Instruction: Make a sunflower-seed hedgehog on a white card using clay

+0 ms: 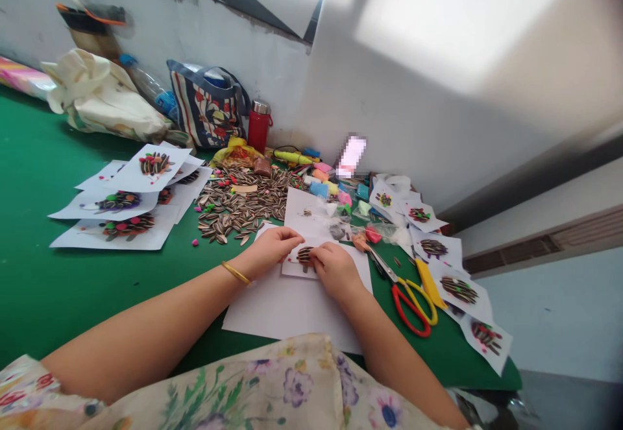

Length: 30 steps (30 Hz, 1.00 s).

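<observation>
A small white card (298, 269) lies on larger white sheets (263, 310) in front of me. Dark striped seeds (305, 255) form a cluster on the card. My left hand (274, 248), with a gold bangle on its wrist, is at the card's upper left edge, thumb and fingers pinched together; anything between them is too small to make out. My right hand (335, 269) is closed at the right side of the seed cluster, its fingertips touching the seeds. Whether it grips a single seed is hidden.
A pile of sunflower seeds (243, 203) spreads beyond the sheets. Scissors (409, 300) lie at the right, beside a row of decorated cards (433, 248). More decorated cards (131, 222) overlap at the left. Coloured clay packs (319, 189), a red bottle (259, 126) and bags (207, 109) stand behind.
</observation>
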Each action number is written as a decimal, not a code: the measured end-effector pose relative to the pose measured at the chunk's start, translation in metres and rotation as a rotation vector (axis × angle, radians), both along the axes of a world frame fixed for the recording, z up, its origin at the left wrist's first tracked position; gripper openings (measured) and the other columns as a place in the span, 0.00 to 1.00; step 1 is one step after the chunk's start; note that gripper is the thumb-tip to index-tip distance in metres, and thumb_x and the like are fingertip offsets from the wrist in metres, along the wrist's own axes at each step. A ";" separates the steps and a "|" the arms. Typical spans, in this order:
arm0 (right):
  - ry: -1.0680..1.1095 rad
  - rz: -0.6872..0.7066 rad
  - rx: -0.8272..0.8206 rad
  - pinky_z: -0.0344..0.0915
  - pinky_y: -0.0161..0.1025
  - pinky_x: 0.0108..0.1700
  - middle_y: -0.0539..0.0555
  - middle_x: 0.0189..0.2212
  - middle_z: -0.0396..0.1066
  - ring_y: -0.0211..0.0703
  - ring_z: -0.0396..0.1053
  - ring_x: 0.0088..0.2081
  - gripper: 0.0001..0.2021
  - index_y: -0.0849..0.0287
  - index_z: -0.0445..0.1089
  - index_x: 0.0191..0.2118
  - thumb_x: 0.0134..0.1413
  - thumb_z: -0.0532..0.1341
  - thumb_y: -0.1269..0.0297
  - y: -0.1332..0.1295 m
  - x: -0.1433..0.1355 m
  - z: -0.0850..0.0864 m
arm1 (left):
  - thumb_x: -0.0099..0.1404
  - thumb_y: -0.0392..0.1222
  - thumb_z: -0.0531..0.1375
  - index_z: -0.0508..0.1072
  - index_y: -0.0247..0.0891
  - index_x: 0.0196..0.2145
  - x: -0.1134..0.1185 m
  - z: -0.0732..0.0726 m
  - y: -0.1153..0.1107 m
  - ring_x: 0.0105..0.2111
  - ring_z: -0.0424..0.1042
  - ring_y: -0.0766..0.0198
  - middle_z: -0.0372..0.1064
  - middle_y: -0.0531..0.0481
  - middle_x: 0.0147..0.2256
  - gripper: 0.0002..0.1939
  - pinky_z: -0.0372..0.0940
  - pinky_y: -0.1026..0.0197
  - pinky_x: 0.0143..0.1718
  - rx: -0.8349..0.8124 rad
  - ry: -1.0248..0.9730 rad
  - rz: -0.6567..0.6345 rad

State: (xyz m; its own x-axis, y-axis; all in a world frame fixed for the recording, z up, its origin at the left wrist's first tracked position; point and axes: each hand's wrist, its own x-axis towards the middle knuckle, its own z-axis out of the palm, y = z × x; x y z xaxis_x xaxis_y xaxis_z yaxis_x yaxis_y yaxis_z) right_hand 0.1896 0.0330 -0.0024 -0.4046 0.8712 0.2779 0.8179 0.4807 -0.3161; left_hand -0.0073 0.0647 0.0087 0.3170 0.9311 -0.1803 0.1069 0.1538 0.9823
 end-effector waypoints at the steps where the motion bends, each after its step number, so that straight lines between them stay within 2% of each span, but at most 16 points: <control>1: -0.009 -0.001 0.001 0.62 0.37 0.40 0.54 0.33 0.72 0.44 0.69 0.37 0.08 0.57 0.77 0.38 0.58 0.60 0.73 0.000 0.000 0.000 | 0.58 0.49 0.63 0.75 0.34 0.33 0.000 0.001 0.000 0.16 0.53 0.72 0.58 0.57 0.17 0.14 0.47 0.67 0.17 -0.013 -0.015 0.006; 5: -0.012 0.009 0.012 0.62 0.37 0.40 0.54 0.33 0.72 0.43 0.68 0.37 0.08 0.58 0.76 0.36 0.58 0.60 0.74 0.001 0.000 -0.002 | 0.60 0.50 0.61 0.75 0.34 0.34 0.001 0.004 -0.003 0.16 0.52 0.73 0.58 0.57 0.19 0.15 0.44 0.68 0.17 -0.114 -0.153 0.019; 9: 0.014 0.020 0.026 0.62 0.36 0.40 0.54 0.32 0.72 0.42 0.68 0.36 0.08 0.58 0.76 0.35 0.59 0.60 0.73 0.001 0.001 -0.002 | 0.64 0.58 0.56 0.74 0.33 0.37 0.000 0.008 -0.005 0.16 0.53 0.75 0.61 0.55 0.23 0.23 0.42 0.69 0.16 -0.291 -0.317 0.027; 14: 0.127 0.030 0.096 0.61 0.39 0.39 0.54 0.31 0.69 0.43 0.66 0.36 0.07 0.58 0.76 0.35 0.59 0.59 0.72 -0.003 0.004 0.008 | 0.63 0.64 0.55 0.74 0.33 0.40 -0.002 0.012 -0.007 0.16 0.53 0.76 0.62 0.53 0.26 0.28 0.38 0.69 0.16 -0.444 -0.411 -0.001; 20: 0.251 0.105 0.136 0.63 0.42 0.41 0.55 0.33 0.70 0.44 0.67 0.37 0.08 0.54 0.76 0.42 0.61 0.60 0.64 -0.013 -0.008 0.020 | 0.63 0.68 0.51 0.74 0.33 0.41 0.004 0.013 -0.014 0.17 0.53 0.74 0.65 0.51 0.27 0.33 0.38 0.68 0.17 -0.459 -0.362 -0.081; 24: 0.208 0.173 0.114 0.63 0.43 0.42 0.56 0.35 0.73 0.46 0.67 0.38 0.09 0.52 0.77 0.43 0.62 0.59 0.63 -0.014 -0.016 0.017 | 0.63 0.70 0.50 0.76 0.34 0.40 0.007 0.013 -0.017 0.18 0.55 0.74 0.65 0.53 0.25 0.35 0.41 0.68 0.18 -0.432 -0.284 -0.105; 30: 0.199 0.179 0.112 0.62 0.44 0.43 0.56 0.36 0.73 0.47 0.67 0.39 0.10 0.53 0.77 0.43 0.63 0.58 0.63 -0.013 -0.017 0.014 | 0.60 0.73 0.49 0.74 0.34 0.33 0.008 0.015 -0.022 0.18 0.55 0.74 0.61 0.55 0.22 0.36 0.43 0.68 0.19 -0.414 -0.254 -0.189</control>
